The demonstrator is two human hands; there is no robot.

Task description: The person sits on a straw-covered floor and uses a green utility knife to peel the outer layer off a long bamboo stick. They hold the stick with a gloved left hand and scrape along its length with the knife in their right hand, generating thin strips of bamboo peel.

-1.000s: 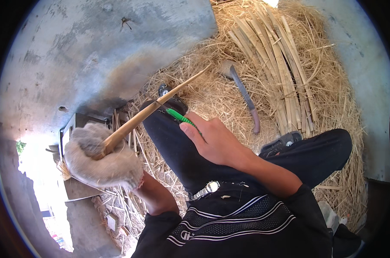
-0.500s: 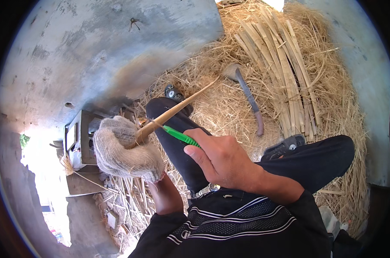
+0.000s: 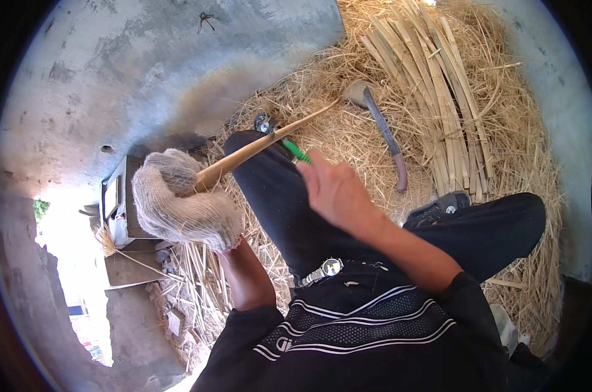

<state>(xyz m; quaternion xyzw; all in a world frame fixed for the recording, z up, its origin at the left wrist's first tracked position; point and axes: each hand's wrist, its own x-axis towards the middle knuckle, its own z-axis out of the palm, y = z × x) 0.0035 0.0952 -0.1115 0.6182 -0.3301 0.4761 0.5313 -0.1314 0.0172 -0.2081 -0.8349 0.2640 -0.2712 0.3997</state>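
A knitted off-white work glove covers my left hand [image 3: 185, 202], whose fingers are wrapped round the thick end of a tan bamboo strip [image 3: 244, 155]. The strip slants away to the upper right and narrows to a thin tip. My bare right hand [image 3: 342, 196] grips a small knife with a green handle [image 3: 296, 151]. Its dark blade lies against the strip, past the middle toward the tip. Most of the handle is hidden in my fingers. A metal wristwatch [image 3: 332, 266] rests on my lap, off either wrist.
Wood shavings [image 3: 322, 157] cover the floor. Beyond my right hand lies a machete [image 3: 382, 127] with a brown handle. A bundle of long split strips [image 3: 449, 111] is at the far right. A grey wall [image 3: 146, 72] rises at the left, above a small cabinet [image 3: 116, 202].
My right hand has slid the knife along the strip, away from my gloved hand toward the tip. The gloved hand has shifted slightly up and left. The wristwatch now shows more fully.
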